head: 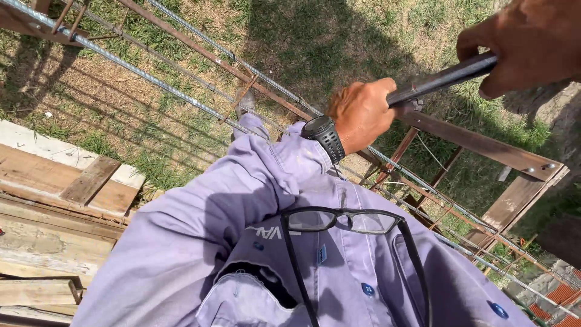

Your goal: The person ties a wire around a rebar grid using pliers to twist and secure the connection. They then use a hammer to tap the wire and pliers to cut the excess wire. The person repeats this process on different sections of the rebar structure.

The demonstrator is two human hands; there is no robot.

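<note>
— Above the rebar cage (181,79), both hands clenched on one dark bar (445,77): left hand (363,112) low, right hand (523,45) at the far end.

— Why split like that?

— Probably for leverage against the cage.

— And the bar?

— Straight, slim, dull black, slanting up to the right, over grass (315,36) and rusty stirrups (242,97).

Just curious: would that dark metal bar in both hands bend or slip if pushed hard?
Probably stiff: the dark bar runs straight between the left hand and right hand. Likely heavy for its slim size. Its smooth round surface might turn in the grip.
</note>
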